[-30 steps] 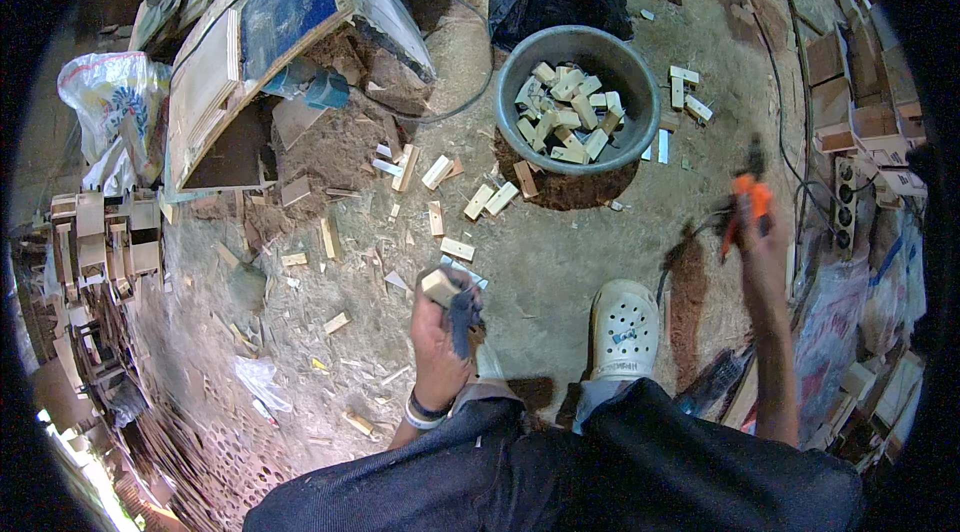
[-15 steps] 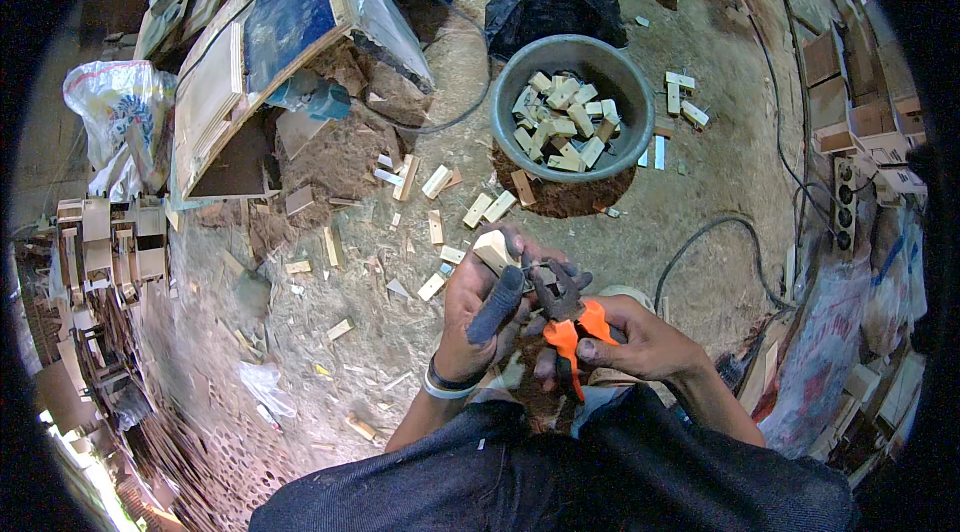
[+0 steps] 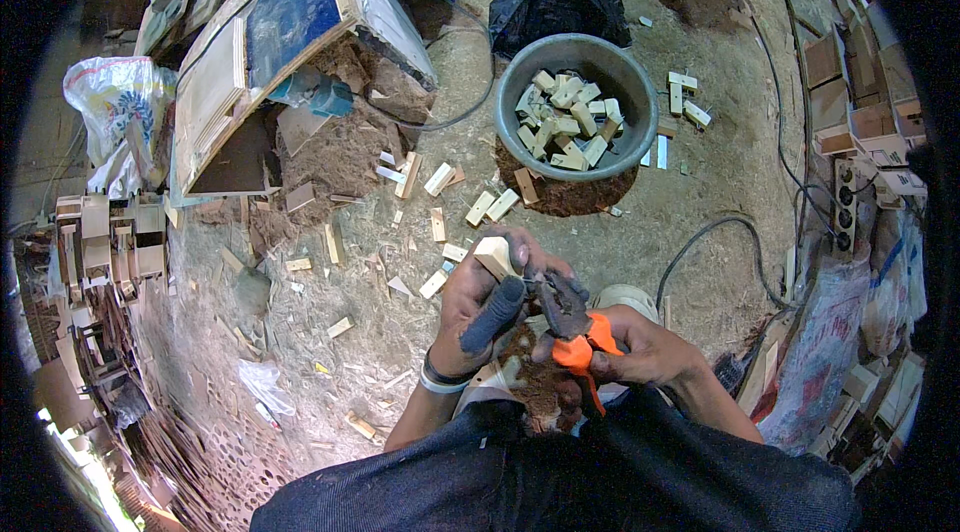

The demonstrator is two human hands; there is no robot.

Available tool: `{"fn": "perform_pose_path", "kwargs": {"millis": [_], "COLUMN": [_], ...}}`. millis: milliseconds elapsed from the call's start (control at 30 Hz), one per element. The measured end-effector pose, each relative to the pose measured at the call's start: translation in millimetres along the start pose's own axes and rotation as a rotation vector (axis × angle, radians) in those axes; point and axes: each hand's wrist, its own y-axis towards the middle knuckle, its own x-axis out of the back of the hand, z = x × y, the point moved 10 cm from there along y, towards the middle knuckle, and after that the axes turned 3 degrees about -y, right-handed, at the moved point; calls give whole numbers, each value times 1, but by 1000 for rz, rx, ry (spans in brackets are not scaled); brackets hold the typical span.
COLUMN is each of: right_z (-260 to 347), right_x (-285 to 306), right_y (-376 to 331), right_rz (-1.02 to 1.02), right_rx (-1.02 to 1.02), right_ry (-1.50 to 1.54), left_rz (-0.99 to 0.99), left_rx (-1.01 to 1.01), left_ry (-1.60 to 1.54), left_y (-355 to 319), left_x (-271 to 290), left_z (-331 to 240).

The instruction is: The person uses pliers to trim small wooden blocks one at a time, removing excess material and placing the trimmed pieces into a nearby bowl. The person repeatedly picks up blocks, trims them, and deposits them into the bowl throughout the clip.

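Note:
A small pale wooden block is gripped in my left hand, whose thumb wears a dark cover. My right hand is wrapped round orange-handled pliers. The dark jaws of the pliers reach up to the right side of the block, near my left fingertips. Something thin and metallic seems to lie between jaws and block, too small to name. Ahead of my hands stands a grey basin with many similar blocks heaped in it.
Loose wooden blocks lie scattered before the basin and to the left. A black plastic bag sits behind the basin. At the far left stands a wooden box frame. Black cable curves along the right, near a power strip.
My right hand and the pliers have shifted slightly right and down, with the handles closer together. The left hand still holds the block in nearly the same place.

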Motion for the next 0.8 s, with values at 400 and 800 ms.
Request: {"fn": "perform_pose_path", "kwargs": {"millis": [400,800], "right_z": [32,53], "right_x": [39,40], "right_y": [-15,-28], "right_rz": [-499,-504], "right_rx": [123,250], "right_ry": [-379,-768], "left_rz": [-91,38], "left_rx": [-233,-362], "left_ry": [656,828], "left_y": [2,6], "left_x": [-1,2], "left_z": [-19,-36]}}
